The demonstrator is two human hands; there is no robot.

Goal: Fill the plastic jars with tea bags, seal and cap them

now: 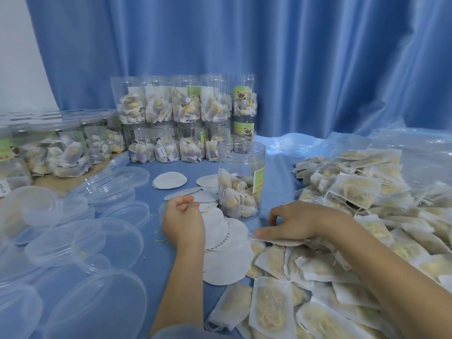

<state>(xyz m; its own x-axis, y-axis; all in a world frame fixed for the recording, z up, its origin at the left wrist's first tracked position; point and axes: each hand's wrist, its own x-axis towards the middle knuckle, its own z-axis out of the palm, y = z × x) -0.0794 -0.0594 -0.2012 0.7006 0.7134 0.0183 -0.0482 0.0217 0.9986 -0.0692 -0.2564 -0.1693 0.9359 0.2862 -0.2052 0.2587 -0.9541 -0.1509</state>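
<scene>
The plastic jar (241, 179) stands upright on the blue cloth (156, 243), mouth open upward, about half full of tea bags; its yellow-green label (259, 181) faces right, writing unreadable. The left hand (182, 222) pinches a round white seal (208, 206) beside the jar. The right hand (300, 223), fingers curled, grips a tea bag (281, 241) at the edge of the heap (354, 241). Clear lids (80, 241) crowd the left.

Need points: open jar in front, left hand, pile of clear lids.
open jar (241, 167), head view, clear wall above the tea bags
left hand (182, 220), head view, back of hand
clear lids (83, 243), head view, top of one lid
</scene>
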